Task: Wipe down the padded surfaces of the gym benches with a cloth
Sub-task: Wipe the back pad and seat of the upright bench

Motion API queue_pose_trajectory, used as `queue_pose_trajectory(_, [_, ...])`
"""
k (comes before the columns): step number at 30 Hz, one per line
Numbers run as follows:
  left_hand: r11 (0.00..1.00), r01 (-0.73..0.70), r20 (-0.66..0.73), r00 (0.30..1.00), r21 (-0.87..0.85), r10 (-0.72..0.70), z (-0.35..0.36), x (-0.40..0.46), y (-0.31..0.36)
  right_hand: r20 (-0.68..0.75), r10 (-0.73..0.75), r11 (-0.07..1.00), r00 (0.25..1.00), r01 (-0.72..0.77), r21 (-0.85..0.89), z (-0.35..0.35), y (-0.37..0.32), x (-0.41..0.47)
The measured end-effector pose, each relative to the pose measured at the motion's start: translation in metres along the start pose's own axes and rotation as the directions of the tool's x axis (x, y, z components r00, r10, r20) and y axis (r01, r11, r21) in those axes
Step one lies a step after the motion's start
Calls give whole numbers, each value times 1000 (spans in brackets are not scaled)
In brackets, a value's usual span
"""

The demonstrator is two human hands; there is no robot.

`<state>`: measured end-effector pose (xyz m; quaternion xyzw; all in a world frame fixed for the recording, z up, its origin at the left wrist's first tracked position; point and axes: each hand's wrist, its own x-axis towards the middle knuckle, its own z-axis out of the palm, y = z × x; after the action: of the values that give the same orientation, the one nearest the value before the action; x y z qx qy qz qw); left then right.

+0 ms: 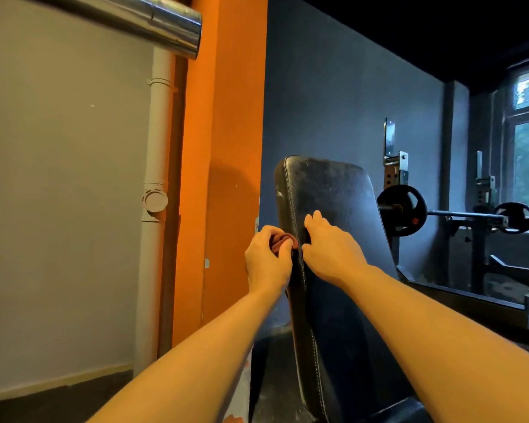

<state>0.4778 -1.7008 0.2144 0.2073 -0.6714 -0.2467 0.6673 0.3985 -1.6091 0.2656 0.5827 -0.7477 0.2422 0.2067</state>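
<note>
Bench backrest pad (333,239): black leather, light stitching seen along left seam. Cloth (283,241): reddish-brown, held in left hand (268,261). Wall column (223,148): orange. Left wall (64,178): grey-beige; drainpipe (156,148) pale grey. Duct (165,22): silver metal. Back wall (348,102): dark blue-grey. Barbell plates (402,209): black.
</note>
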Motion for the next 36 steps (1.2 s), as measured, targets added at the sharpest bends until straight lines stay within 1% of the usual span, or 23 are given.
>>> queue_pose_trajectory(2, [993,117,-27,993,-32,-117,0,17,-1,-13,25,1000,1000,-25,-13,6,1,1])
queue_pose_trajectory(4, [983,179,-53,982,-51,-181,0,24,2,-25,12,1000,1000,-12,-15,6,2,2])
queue_pose_trajectory(6, [988,142,-34,989,-59,-145,-2,13,0,-27,-5,1000,1000,4,-28,4,4,5])
queue_pose_trajectory(8, [995,69,51,997,-67,-66,-8,-7,-4,-34,-17,999,999,15,-38,3,6,6])
queue_pose_trajectory(10, [996,43,117,993,-74,-34,-11,-14,-9,-46,-20,999,999,18,-32,3,7,5])
queue_pose_trajectory(12, [998,24,81,997,-53,-19,-10,-2,-8,-44,-12,1000,999,11,-17,5,8,5])
queue_pose_trajectory(15, [999,-12,-70,998,-43,9,-4,21,5,-67,-25,1000,997,25,-5,6,10,4])
queue_pose_trajectory(17, [999,-27,-122,992,-19,24,-1,27,8,-98,-38,999,994,39,10,8,13,2])
queue_pose_trajectory(21, [997,45,-47,998,-56,-48,-2,13,0,-185,-54,998,981,61,33,21,19,-2])
queue_pose_trajectory(23, [997,72,24,997,-38,-71,-5,5,-3,-220,-44,997,975,56,51,25,22,-4])
queue_pose_trajectory(24, [996,81,39,996,-29,-80,-7,7,0,-224,-38,997,974,54,62,24,21,-5])
queue_pose_trajectory(25, [996,87,28,996,-23,-86,-7,15,5,-210,-25,996,977,43,81,22,20,-4])
queue_pose_trajectory(28, [997,80,-72,994,-17,-81,0,44,29,-159,3,992,987,17,125,11,17,-3])
queue_pose_trajectory(30, [992,123,-90,988,-1,-123,6,44,39,-110,10,992,994,3,124,4,16,-2])
queue_pose_trajectory(33, [981,178,-29,984,73,-176,-2,16,39,-2,6,993,1000,-6,116,-9,14,0])
queue_pose_trajectory(35, [963,237,34,969,128,-243,-8,13,40,85,1,994,996,-11,109,-21,12,1])
queue_pose_trajectory(36, [950,278,33,958,144,-285,-9,19,45,125,-1,994,992,-12,106,-28,11,2])
